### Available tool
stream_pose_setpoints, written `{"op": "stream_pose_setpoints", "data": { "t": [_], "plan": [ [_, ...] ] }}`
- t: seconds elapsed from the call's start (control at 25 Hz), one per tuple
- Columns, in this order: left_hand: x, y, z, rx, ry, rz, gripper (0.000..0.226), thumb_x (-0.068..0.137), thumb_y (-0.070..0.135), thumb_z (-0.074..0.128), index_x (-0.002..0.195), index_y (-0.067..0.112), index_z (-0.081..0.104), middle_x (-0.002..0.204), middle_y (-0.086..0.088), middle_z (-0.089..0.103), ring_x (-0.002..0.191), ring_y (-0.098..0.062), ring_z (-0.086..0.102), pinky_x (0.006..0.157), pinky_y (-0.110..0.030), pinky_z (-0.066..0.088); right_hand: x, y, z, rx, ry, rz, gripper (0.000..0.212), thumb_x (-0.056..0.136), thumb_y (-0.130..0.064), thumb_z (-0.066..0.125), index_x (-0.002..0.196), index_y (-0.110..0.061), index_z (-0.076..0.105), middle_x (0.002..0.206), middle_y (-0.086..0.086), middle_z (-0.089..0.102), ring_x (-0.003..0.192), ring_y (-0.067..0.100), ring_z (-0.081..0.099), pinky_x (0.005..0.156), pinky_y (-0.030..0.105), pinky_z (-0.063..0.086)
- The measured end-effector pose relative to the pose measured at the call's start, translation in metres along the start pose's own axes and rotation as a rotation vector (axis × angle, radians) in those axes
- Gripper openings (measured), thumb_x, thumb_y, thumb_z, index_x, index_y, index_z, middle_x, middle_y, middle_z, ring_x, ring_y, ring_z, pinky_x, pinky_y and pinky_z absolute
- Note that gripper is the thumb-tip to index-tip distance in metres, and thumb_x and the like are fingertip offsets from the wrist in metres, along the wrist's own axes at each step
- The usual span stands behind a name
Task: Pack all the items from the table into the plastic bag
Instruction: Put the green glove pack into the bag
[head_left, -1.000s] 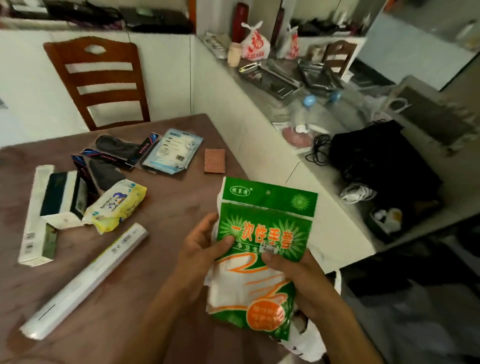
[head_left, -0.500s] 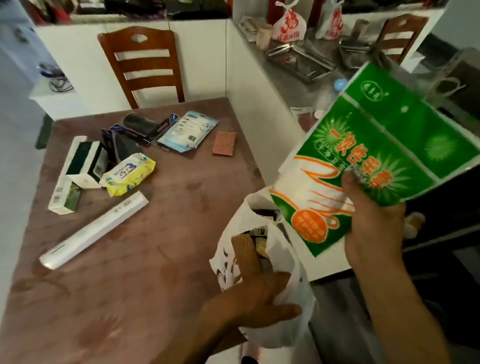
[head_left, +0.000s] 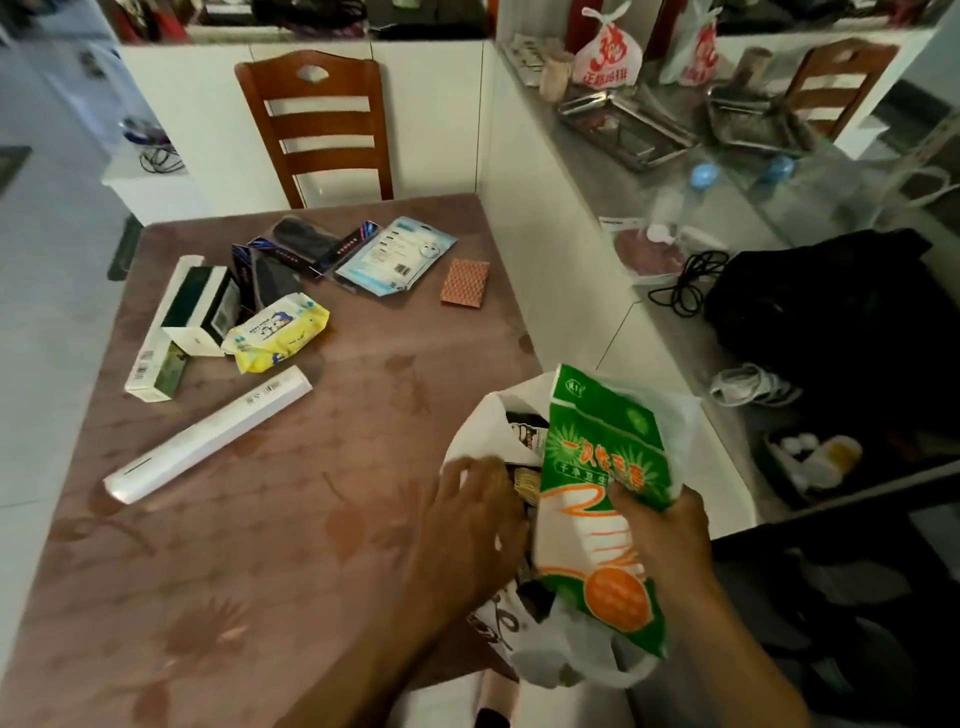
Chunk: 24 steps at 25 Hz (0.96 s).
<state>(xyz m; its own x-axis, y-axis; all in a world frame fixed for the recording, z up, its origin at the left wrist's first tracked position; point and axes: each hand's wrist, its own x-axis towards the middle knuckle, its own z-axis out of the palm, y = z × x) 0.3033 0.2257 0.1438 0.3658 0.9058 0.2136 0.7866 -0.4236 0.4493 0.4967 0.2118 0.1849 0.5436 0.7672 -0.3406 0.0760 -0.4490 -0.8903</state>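
A white plastic bag (head_left: 483, 431) hangs open at the table's near right corner, with packets showing inside. My left hand (head_left: 467, 525) grips its near rim and holds the mouth apart. My right hand (head_left: 662, 525) is closed on a green and white glove packet (head_left: 597, 467), whose lower end sits in the bag's mouth. On the brown table (head_left: 291, 519) lie a long white box (head_left: 208, 434), a yellow wipes pack (head_left: 278, 332), white and green boxes (head_left: 200, 306), dark sachets (head_left: 306, 244), a blue pouch (head_left: 395, 254) and a small orange pad (head_left: 465, 282).
A wooden chair (head_left: 317, 119) stands at the table's far side. A white counter (head_left: 587, 291) runs along the right, bearing metal trays (head_left: 628, 124), red-printed bags (head_left: 605, 54), cables and a black bag (head_left: 841, 322). Dark floor lies beyond the table's right edge.
My right hand has brought the green packet down from the upper right into the bag's mouth. My left hand shifted up along the bag's rim and still holds it apart.
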Motion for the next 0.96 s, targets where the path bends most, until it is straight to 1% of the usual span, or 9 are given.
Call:
{"op": "stream_pose_setpoints", "data": {
  "t": [0.16,0.28,0.4,0.44,0.52,0.6,0.8,0.88,0.96],
  "plan": [
    [0.042,-0.019,0.005,0.296,-0.42,-0.199,0.054,0.082,0.026,0.057,0.135,0.022,0.046,0.155,-0.013,0.026,0.131,-0.035,0.037,0.097,-0.047,0.039,-0.003,0.01,-0.014,-0.15,-0.111,0.036,0.016,0.083,-0.008,0.073,0.076,-0.022,0.068,0.073,-0.003,0.072,0.074,0.022,0.071,0.068,0.036,0.058],
    [0.063,-0.024,-0.01,0.001,-0.327,-0.316,0.069,0.081,0.006,0.06,0.143,0.014,0.03,0.145,-0.013,0.038,0.105,-0.032,0.055,0.076,-0.034,0.048,0.002,0.014,-0.017,-0.428,-0.262,0.071,0.016,0.081,-0.008,0.067,0.08,-0.025,0.067,0.082,-0.001,0.072,0.084,0.024,0.069,0.082,0.041,0.057],
    [0.067,-0.012,-0.037,-0.278,-0.224,-0.215,0.07,0.087,-0.003,0.055,0.149,0.013,0.025,0.132,0.0,0.041,0.101,-0.019,0.048,0.073,-0.005,0.039,0.005,0.001,0.001,-0.491,-0.502,0.076,0.031,0.078,-0.005,0.061,0.092,-0.033,0.063,0.092,-0.003,0.072,0.085,0.018,0.068,0.077,0.033,0.056],
    [0.067,-0.011,-0.043,-0.322,-0.213,-0.214,0.072,0.089,0.0,0.057,0.15,0.015,0.023,0.133,0.001,0.04,0.106,-0.018,0.047,0.082,-0.004,0.04,0.009,-0.005,0.013,-0.445,-0.598,0.121,0.034,0.078,-0.003,0.062,0.093,-0.033,0.062,0.093,-0.001,0.073,0.085,0.019,0.069,0.076,0.032,0.057],
    [0.071,-0.013,-0.049,-0.319,-0.209,-0.261,0.08,0.089,0.01,0.062,0.153,0.02,0.015,0.149,-0.008,0.038,0.124,-0.026,0.048,0.097,-0.026,0.046,0.022,-0.007,0.04,-0.376,-0.732,0.22,0.035,0.077,-0.002,0.068,0.102,-0.027,0.064,0.098,0.004,0.074,0.088,0.023,0.071,0.081,0.037,0.059],
    [0.069,-0.021,-0.05,-0.288,-0.22,-0.295,0.083,0.088,0.012,0.063,0.154,0.023,0.013,0.155,-0.011,0.033,0.13,-0.031,0.046,0.102,-0.042,0.047,0.036,0.006,0.062,-0.476,-0.671,0.157,0.051,0.076,-0.015,0.074,0.122,-0.022,0.055,0.11,-0.001,0.068,0.096,0.021,0.067,0.086,0.036,0.056],
    [0.056,-0.039,-0.051,-0.276,-0.14,-0.364,0.083,0.085,0.003,0.058,0.153,0.024,0.016,0.152,-0.011,0.038,0.124,-0.03,0.05,0.087,-0.03,0.048,0.042,0.033,0.026,-0.832,-0.094,-0.331,0.054,0.083,-0.035,0.067,0.131,-0.024,0.044,0.134,0.005,0.053,0.117,0.027,0.051,0.092,0.044,0.048],
    [0.057,-0.041,-0.046,-0.297,-0.124,-0.4,0.084,0.084,0.002,0.059,0.153,0.025,0.017,0.15,-0.012,0.04,0.12,-0.029,0.053,0.081,-0.025,0.046,0.054,0.051,-0.003,-0.833,-0.045,-0.129,0.079,0.079,-0.042,0.072,0.144,-0.02,0.033,0.148,0.009,0.041,0.129,0.034,0.044,0.099,0.049,0.043],
    [0.06,-0.038,-0.041,-0.311,-0.133,-0.406,0.084,0.084,0.003,0.06,0.153,0.025,0.016,0.148,-0.012,0.042,0.116,-0.027,0.056,0.077,-0.021,0.045,0.064,0.07,-0.019,-0.6,-0.156,0.334,0.097,0.075,-0.048,0.077,0.15,-0.013,0.026,0.148,0.016,0.041,0.128,0.038,0.048,0.098,0.047,0.047]
  ]
}}
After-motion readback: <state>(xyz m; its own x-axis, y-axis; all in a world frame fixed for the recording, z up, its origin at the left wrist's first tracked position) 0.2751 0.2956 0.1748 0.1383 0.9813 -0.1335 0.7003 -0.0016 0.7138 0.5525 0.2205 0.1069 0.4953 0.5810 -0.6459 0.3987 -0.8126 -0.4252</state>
